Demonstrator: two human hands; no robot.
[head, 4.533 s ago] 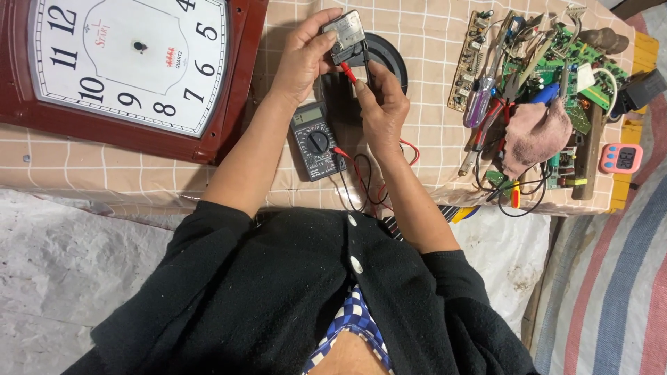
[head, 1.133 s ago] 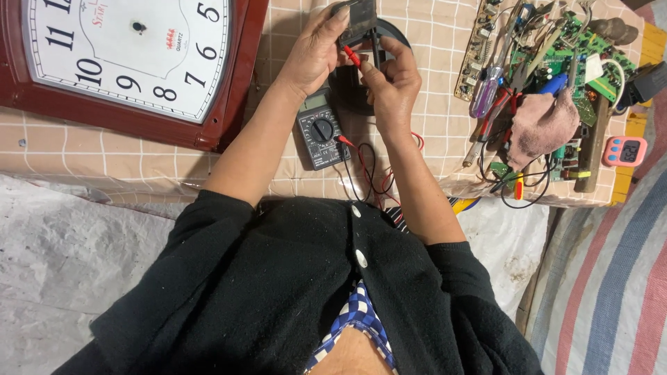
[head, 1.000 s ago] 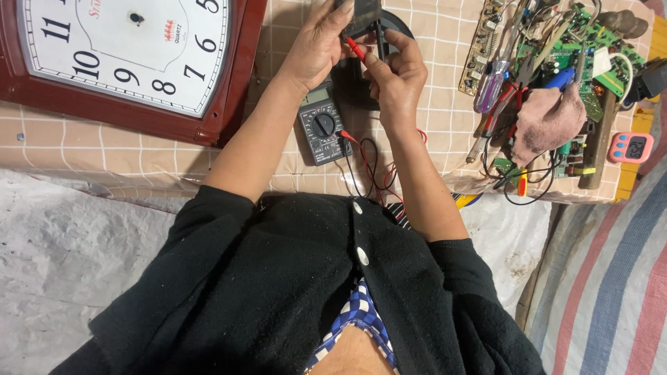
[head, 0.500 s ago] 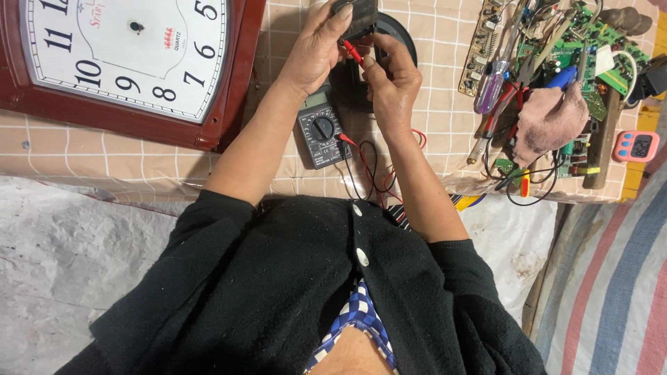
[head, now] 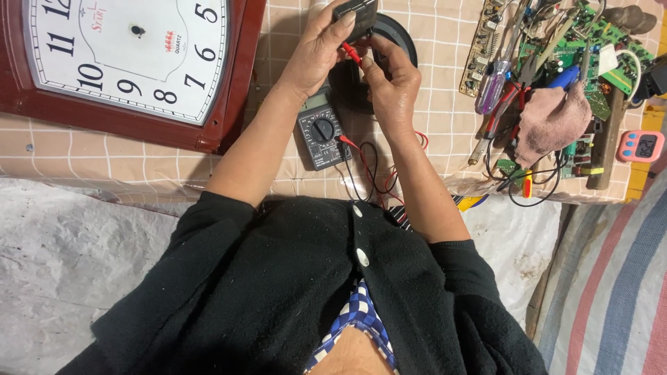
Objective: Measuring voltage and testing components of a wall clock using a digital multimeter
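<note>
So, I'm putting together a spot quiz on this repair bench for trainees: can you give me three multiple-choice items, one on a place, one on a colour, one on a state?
1. Where does the grey multimeter with the black dial lie?
A. under the person's forearms
B. on the clock
C. on the floor

2. What colour is the frame of the white-faced wall clock?
A. blue
B. dark red
C. green

3. What is the left hand doing?
A. resting flat
B. holding a small dark boxy part
C. turning the dial

Answers:
1 A, it sits on the checked cloth between the arms.
2 B, the rim is dark red.
3 B, its fingers wrap the part while the right hand pinches a red probe.
</note>
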